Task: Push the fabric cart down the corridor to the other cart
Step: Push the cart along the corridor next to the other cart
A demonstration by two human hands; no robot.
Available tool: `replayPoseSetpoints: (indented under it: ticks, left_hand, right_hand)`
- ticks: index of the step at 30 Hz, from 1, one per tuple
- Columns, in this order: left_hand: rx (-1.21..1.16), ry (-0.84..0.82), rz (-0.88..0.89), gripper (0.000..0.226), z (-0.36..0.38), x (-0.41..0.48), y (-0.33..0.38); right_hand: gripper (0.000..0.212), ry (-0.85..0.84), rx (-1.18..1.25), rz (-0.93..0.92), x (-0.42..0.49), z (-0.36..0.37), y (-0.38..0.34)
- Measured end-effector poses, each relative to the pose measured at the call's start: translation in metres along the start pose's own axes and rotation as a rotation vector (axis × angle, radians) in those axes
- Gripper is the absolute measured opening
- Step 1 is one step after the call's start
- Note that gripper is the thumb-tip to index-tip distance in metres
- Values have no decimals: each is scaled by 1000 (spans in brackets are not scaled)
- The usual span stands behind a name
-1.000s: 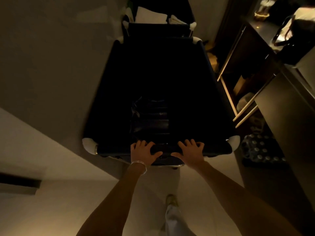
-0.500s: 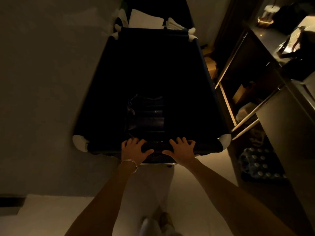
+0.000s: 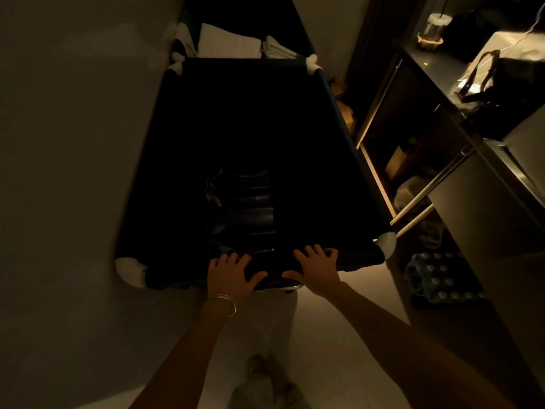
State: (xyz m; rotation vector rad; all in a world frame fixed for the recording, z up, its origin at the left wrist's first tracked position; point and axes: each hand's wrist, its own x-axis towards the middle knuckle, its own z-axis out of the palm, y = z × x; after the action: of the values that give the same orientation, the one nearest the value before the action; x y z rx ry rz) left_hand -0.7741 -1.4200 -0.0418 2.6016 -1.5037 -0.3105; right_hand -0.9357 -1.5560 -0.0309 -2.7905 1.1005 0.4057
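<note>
A dark fabric cart (image 3: 348,160) with white corner caps fills the middle of the dim corridor. My left hand (image 3: 228,274), with a bangle on the wrist, and my right hand (image 3: 317,268) rest side by side on the cart's near rim, fingers curled over it. Dark folded items lie at the bottom of the cart. The cart's far edge sits against the other cart (image 3: 298,31), which holds folded white linen (image 3: 228,41).
A plain wall (image 3: 73,143) runs close along the left. On the right stand dark shelves (image 3: 413,137) and a counter with a bag (image 3: 507,81) and a cup. A pack of bottles (image 3: 439,278) lies on the floor at the right.
The cart has rolled forward down the corridor and its far edge has closed up to the other cart. Both hands have stayed on the near rim.
</note>
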Motion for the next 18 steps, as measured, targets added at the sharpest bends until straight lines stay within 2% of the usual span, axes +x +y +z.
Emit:
replayPoseSetpoints:
  ticks: [1, 3, 6, 10, 13, 18]
  left_hand:
    - [-5, -5, 16, 94, -4, 1, 0]
    - [7, -38, 38, 103, -9, 5, 0]
    - [74, -127, 33, 99, -13, 10, 0]
    - [88, -222, 6, 74, -15, 13, -8]
    - [91, -220, -14, 71, -18, 12, -10]
    - [120, -206, -29, 72, -17, 10, -3]
  right_hand:
    - [74, 2, 8, -4, 0, 1, -1]
    - [84, 28, 4, -15, -1, 2, -1]
    - [98, 63, 17, -19, -4, -1, -3]
    - [90, 69, 71, -7, -5, -5, -14]
    - [72, 71, 44, 4, -5, -4, -17]
    - [67, 54, -10, -11, -1, 1, -7]
